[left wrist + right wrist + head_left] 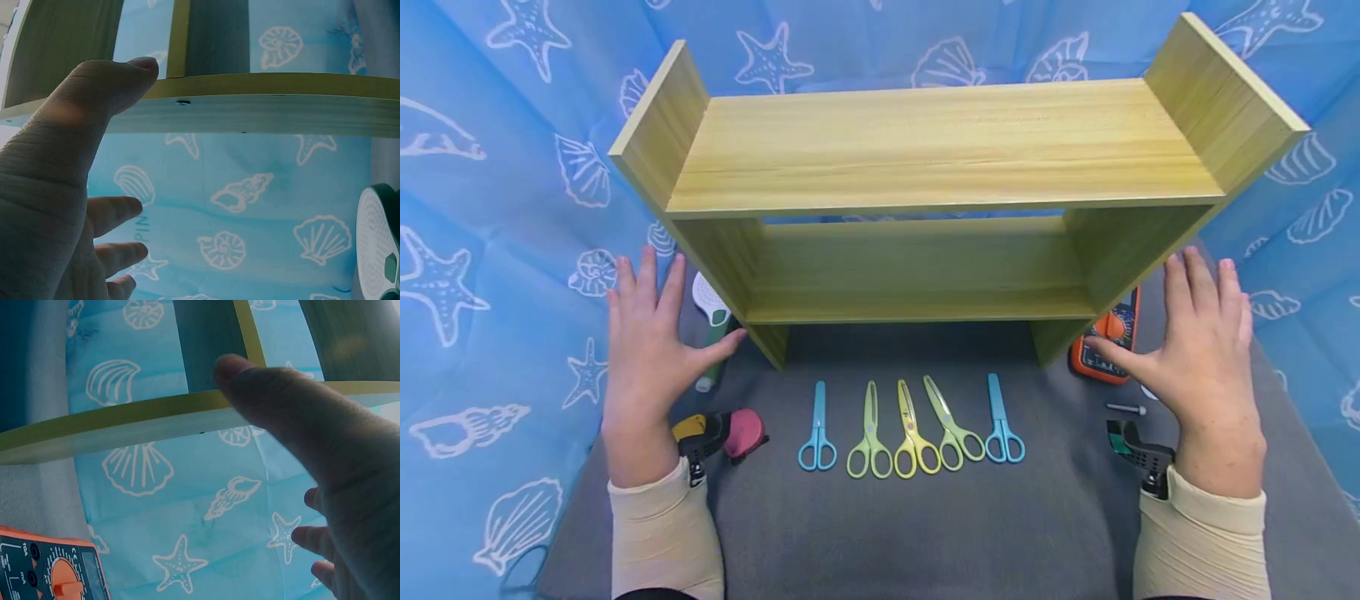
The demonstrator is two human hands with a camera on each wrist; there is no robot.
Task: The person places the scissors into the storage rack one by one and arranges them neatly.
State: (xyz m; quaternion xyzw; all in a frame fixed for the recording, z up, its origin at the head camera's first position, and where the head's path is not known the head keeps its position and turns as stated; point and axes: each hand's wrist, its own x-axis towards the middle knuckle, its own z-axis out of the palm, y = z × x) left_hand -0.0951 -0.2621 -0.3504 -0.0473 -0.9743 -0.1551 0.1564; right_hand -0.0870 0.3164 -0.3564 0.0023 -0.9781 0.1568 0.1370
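Cream sleeves frame the bottom of the head view, where a person's left hand [643, 354] and right hand [1198, 350] hover palm-down on either side of a wooden shelf unit [925, 192]. Both hands are flat, fingers straight and close together, thumbs angled inward; each thumb tip points at a lower front corner of the shelf unit, and the wrist views show the thumbs right at its pale edge, though whether they press on it cannot be told. Neither hand holds anything.

Between the wrists, on a grey mat [925, 533], five pairs of scissors lie in a row with blades pointing away: a blue pair [817, 429], a green pair [870, 433], a yellow pair [913, 433], another green pair [952, 425] tilted left, and another blue pair [1002, 425]. Near the left wrist sit a pink-and-yellow object [730, 433] and, farther on, a white-and-green tool [711, 321] beside the shelf's left leg. By the right thumb lies an orange multimeter [1108, 337], partly under the shelf's right side. A blue sea-life curtain [490, 208] forms the backdrop.
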